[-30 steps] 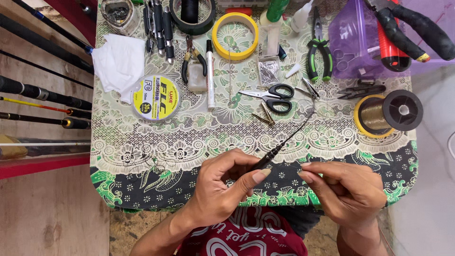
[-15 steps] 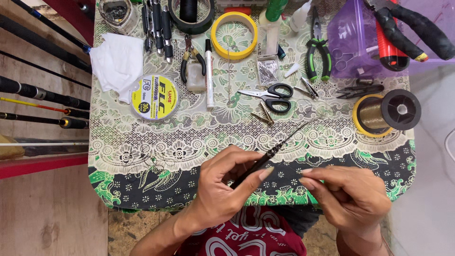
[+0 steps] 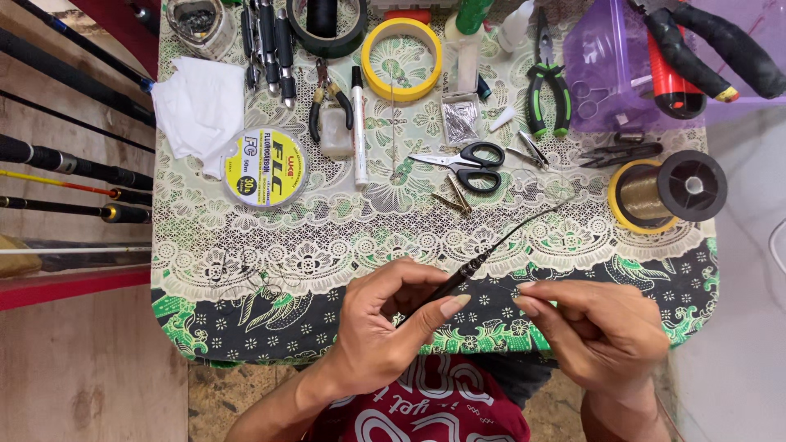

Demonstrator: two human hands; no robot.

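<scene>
Down low over the near edge of the table (image 3: 246,270), the left hand (image 3: 385,327) pinches a thin black rod (image 3: 483,255) between thumb and fingers. The rod slants up to the right (its tip ends near the gold line spool (image 3: 643,196)). The right hand (image 3: 602,336) sits just beside it, fingertips pressed together, maybe on a fine line, too thin to see. Black scissors (image 3: 467,160) lie farther up.

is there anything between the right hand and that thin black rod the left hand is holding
Nothing visible does. The left hand grips the thin black rod near its thicker end; the right hand has its fingertips just beside it, with only bare tablecloth beneath the gap.
</scene>
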